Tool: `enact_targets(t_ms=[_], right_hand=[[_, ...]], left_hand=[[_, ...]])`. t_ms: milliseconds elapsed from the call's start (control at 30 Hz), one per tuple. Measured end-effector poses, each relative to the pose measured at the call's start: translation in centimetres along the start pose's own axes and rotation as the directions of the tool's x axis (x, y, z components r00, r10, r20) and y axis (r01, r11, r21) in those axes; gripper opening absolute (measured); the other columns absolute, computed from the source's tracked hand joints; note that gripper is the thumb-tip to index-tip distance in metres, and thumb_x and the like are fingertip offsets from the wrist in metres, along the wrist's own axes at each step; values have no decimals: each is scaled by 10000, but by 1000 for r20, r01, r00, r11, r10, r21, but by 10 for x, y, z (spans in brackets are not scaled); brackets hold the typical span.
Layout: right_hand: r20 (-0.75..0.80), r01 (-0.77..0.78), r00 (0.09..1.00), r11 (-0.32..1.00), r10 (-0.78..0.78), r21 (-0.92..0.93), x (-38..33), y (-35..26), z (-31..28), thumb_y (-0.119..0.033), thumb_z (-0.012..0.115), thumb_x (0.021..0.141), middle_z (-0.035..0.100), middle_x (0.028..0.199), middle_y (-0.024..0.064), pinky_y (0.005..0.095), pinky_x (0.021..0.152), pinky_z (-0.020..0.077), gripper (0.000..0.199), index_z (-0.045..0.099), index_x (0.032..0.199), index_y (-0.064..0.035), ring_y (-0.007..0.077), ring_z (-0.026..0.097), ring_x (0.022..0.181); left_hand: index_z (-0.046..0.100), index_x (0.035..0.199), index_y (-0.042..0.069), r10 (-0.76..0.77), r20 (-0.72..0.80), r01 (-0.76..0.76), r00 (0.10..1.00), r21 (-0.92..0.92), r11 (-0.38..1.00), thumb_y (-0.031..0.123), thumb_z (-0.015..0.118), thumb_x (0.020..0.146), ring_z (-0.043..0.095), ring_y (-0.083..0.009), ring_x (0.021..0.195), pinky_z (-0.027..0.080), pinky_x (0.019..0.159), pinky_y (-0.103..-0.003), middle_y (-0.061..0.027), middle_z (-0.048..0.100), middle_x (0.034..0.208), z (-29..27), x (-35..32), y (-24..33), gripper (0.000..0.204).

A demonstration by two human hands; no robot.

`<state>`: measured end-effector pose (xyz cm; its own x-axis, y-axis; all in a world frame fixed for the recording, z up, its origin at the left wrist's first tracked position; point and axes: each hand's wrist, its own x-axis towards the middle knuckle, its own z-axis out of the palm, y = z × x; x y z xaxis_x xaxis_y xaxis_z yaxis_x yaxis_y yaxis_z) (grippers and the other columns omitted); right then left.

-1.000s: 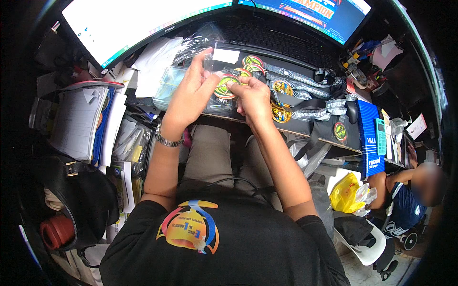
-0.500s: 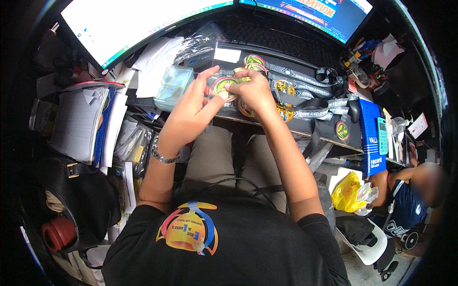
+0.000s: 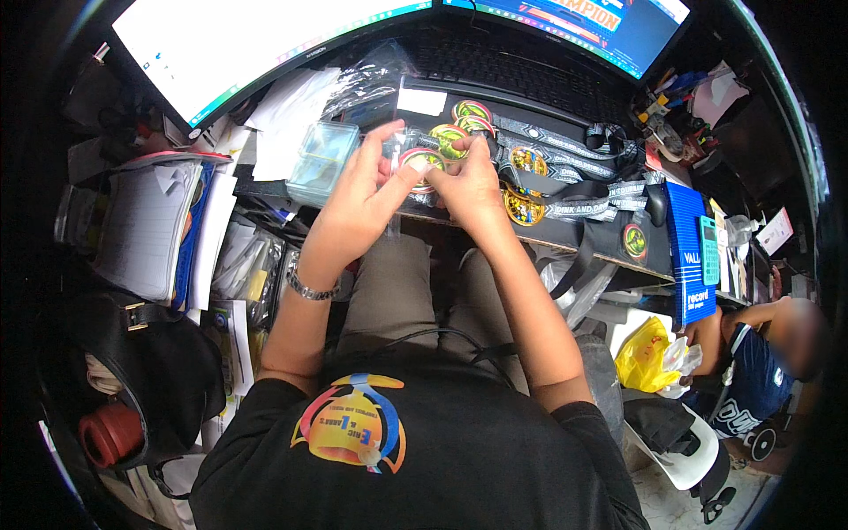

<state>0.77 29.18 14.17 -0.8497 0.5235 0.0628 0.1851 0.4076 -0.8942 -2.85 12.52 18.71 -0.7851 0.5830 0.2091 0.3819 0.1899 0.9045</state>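
Note:
A round medal [image 3: 424,160] with a green and yellow centre and a red and dark ring is between my two hands at the desk's near edge. My left hand [image 3: 360,201] steadies it, thumb on its face and forefinger raised beside it. The fingertips of my right hand [image 3: 473,181] pinch its right edge. Just behind lies another green medal [image 3: 449,141], and more green medals [image 3: 472,112] sit farther back. Gold-rimmed medals [image 3: 524,208] on grey printed ribbons [image 3: 574,170] rest to the right of my right hand.
A clear plastic box [image 3: 321,166] stands left of my left hand, near crumpled clear plastic [image 3: 367,84]. A keyboard [image 3: 495,71] lies under two monitors. At right are a blue record book [image 3: 689,256] and a teal calculator [image 3: 708,250]. Another person [image 3: 760,371] is at lower right.
My right hand has come down and slightly left, from the medal behind to the right edge of the held one. The medal behind now shows more fully.

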Motion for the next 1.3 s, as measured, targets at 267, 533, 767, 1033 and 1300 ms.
enact_targets(t_ms=[267,533,767,1033,1300], right_hand=[[240,-271,958,777,159,568,-6,-1,-18,-17,698,810,604,722,67,240,427,482,584,414,1308,97,130,599,566],[274,-283,955,621,113,731,-21,-3,-37,2,667,847,637,777,72,257,432,530,479,432,1263,44,133,613,584],[335,-366,929,533,159,763,-33,-3,-72,-212,515,991,664,1019,128,305,573,603,398,489,1306,30,184,681,830],[398,-367,910,669,115,646,-63,21,-129,-146,623,926,673,904,184,285,529,599,440,431,1259,68,240,695,627],[-170,-191,934,840,315,508,-93,72,-277,-84,557,898,681,854,170,273,476,568,241,568,1096,53,219,673,562]], left_hand=[[438,1382,12,-119,-5,114,993,307,945,395,582,934,562,-137,714,439,635,-274,-139,615,805,0,36,-2,607],[381,1411,-26,-7,36,4,999,88,996,346,562,957,616,-155,824,489,719,-295,-132,627,910,27,53,-20,614],[151,1525,66,-79,137,141,987,-542,828,87,549,962,594,-116,906,492,771,-237,-70,595,1035,65,34,-16,690],[112,1544,182,-4,158,96,987,-578,811,1,560,936,584,-122,925,516,724,-231,-98,556,1075,116,14,10,776],[290,1482,101,3,165,63,986,-391,918,58,595,924,578,-75,817,489,632,-187,-73,524,1098,81,10,29,637]])
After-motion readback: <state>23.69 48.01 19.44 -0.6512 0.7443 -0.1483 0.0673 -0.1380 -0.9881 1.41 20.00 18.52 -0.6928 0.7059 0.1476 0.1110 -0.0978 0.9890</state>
